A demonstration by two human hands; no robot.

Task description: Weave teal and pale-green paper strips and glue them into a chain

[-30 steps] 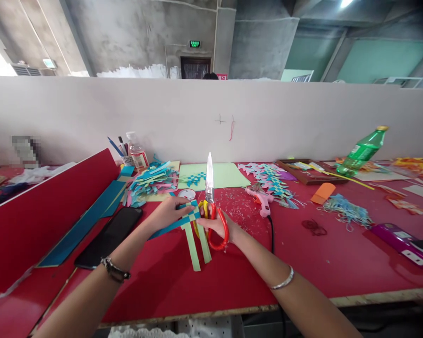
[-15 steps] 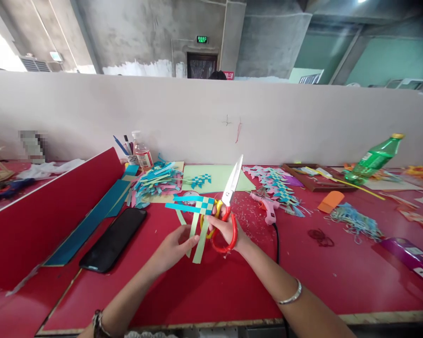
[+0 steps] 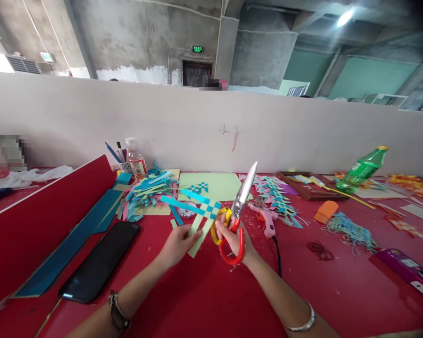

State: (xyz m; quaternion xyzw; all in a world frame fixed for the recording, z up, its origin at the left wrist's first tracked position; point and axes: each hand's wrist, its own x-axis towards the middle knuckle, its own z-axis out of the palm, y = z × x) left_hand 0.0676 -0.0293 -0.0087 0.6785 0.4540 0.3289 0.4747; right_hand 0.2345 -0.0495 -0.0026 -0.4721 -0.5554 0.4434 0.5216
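A checkered woven paper piece [image 3: 210, 208] in blue and pale green is pinched by my left hand [image 3: 178, 245]. My thumb and fingers press on its pale green strips, while loose blue strips stick out toward the left. Scissors [image 3: 245, 190] with red and yellow handles are in my right hand [image 3: 235, 238], blades shut and pointing up and away. The yellow handle loop sits right by the woven piece's right edge; whether they touch, I cannot tell.
Cut paper strips [image 3: 150, 190] lie heaped at the back left, near a black phone [image 3: 100, 260]. To the right are a pink glue gun [image 3: 268, 220], woven paper fish shapes [image 3: 277, 195], a tilted green bottle [image 3: 363, 170] and a purple power strip [image 3: 407, 272]. A low partition [image 3: 183, 122] stands behind.
The woven piece has turned, its checkered end tilting down to the right. My right hand has shifted slightly right with the scissors, its fingers no longer at the woven piece. The view has tilted up.
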